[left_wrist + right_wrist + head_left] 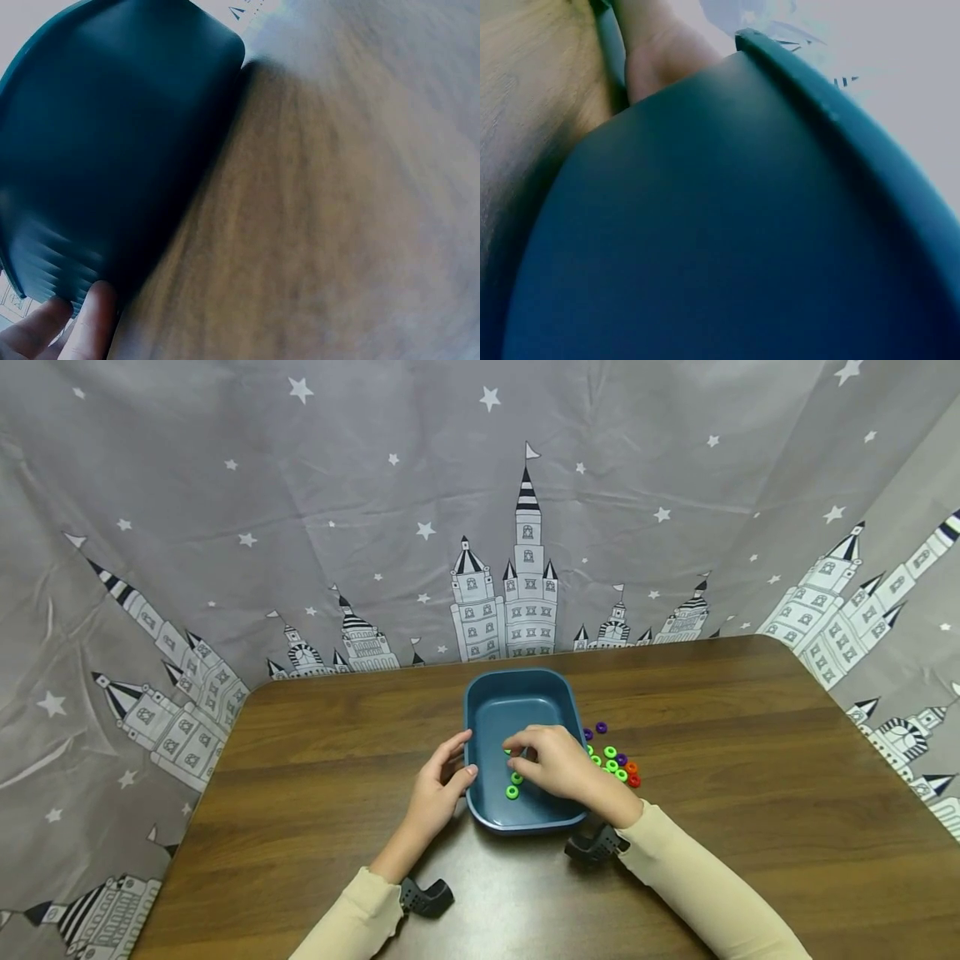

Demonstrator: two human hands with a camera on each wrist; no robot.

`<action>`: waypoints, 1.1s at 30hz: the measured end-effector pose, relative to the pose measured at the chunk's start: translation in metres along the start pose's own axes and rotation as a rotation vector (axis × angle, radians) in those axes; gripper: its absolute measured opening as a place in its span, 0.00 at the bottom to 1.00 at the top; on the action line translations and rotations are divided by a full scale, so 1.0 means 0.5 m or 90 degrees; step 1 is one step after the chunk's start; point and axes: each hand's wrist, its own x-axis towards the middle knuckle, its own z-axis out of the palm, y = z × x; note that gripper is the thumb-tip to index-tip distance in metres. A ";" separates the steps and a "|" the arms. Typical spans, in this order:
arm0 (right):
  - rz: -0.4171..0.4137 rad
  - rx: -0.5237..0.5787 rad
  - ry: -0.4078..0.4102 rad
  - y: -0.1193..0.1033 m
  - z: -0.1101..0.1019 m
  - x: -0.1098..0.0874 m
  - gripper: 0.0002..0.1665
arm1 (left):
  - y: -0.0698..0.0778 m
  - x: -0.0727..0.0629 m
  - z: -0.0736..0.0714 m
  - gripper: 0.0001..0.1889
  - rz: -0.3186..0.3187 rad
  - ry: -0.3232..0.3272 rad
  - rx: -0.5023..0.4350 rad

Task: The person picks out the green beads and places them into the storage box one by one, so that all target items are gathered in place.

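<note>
A dark blue plastic bin [517, 814] stands on the table, with green rings [512, 792] on its floor. My left hand [435, 785] touches the bin's left side, thumb and fingers spread at the rim. In the left wrist view its fingertips [94, 319] rest against the ribbed outer wall. Over the bin's interior is my right hand [555, 764], reaching across the right rim. Its thumb and index finger are bent and apart; a green ring [507, 751] shows just below the index fingertip. Whether the finger touches that ring is unclear. The right wrist view shows mostly bin wall.
Right of the bin lies a loose group of small rings: green [611, 752], purple [602, 727], orange [632, 767] and red [634, 782]. A grey curtain [360, 527] printed with castles and stars hangs behind the wooden table [337, 752].
</note>
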 end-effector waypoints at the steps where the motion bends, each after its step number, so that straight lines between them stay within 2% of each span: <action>1: -0.005 0.007 0.002 0.001 -0.002 -0.001 0.12 | 0.000 0.000 0.000 0.27 -0.002 0.000 0.000; 5: -0.012 0.035 0.013 0.005 -0.013 -0.002 0.12 | -0.001 0.001 0.000 0.27 0.004 0.000 -0.005; 8: -0.010 0.049 0.040 0.009 -0.028 -0.006 0.13 | -0.002 0.001 0.000 0.27 0.008 0.000 -0.006; 15: 0.003 0.042 0.113 0.028 -0.074 -0.030 0.12 | -0.002 -0.001 0.001 0.28 0.002 0.004 -0.004; 19: 0.021 0.041 0.137 0.045 -0.100 -0.046 0.12 | 0.000 0.000 0.000 0.28 0.002 0.005 -0.001; 33: 0.084 0.013 0.166 0.100 -0.139 -0.107 0.11 | 0.003 -0.001 0.000 0.28 0.001 0.006 -0.005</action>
